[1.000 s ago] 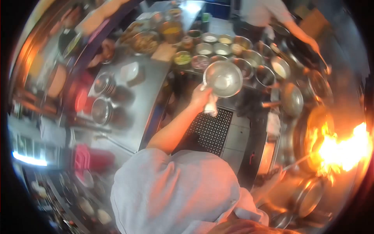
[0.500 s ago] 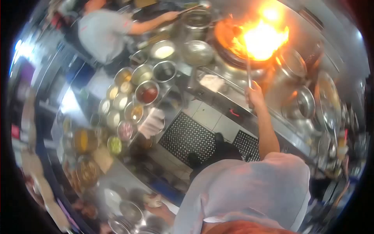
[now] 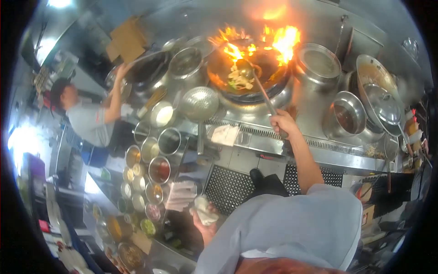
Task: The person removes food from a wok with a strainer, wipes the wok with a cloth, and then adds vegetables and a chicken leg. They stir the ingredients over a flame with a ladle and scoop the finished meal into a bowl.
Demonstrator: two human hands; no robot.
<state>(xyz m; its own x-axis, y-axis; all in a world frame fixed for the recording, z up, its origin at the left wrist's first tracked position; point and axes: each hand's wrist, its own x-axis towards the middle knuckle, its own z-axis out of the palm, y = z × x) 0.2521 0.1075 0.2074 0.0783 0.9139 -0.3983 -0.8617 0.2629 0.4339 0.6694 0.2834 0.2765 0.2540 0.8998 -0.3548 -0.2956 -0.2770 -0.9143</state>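
My right hand (image 3: 284,123) is closed round the handle of a long ladle (image 3: 262,91), whose bowl rests inside a large wok (image 3: 219,75). Pieces of food (image 3: 240,78) lie in the wok near the ladle's bowl, and flames (image 3: 285,43) rise from its back and right side. Low at my body's left, my left hand (image 3: 200,224) grips a crumpled white cloth (image 3: 206,212). No bowl shows in that hand.
A perforated strainer (image 3: 200,104) lies left of the wok. Metal pots (image 3: 345,114) stand at the right. Several ingredient containers (image 3: 159,169) stand at the left. A co-worker (image 3: 91,121) reaches over another wok at the upper left.
The view has swung toward the stove. My left hand, which held a metal bowl one second ago, now holds only the cloth. The flames are smaller, and food shows in the wok.
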